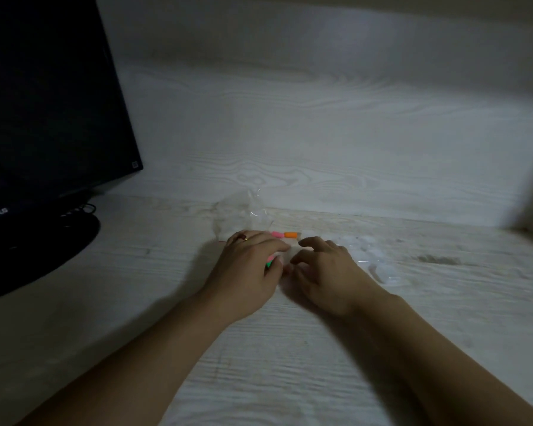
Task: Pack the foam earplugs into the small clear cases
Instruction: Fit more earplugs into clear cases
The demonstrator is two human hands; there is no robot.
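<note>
At far left we see a dark monitor (50, 96) standing on the pale wood-grain table (290, 364). Toward the centre lies a crumpled clear bag (237, 213). Just in front of it our left hand (250, 269), a ring (245, 238) on one finger, curls its fingers around a green and pink earplug (270, 262). Beyond the fingertips, a pink earplug (277, 234) and an orange earplug (290, 235) lie end to end on the table. Our right hand (323, 272) is bent over the table; whether it grips anything we cannot tell. Farther right lie the blurred clear cases (373, 256).
</note>
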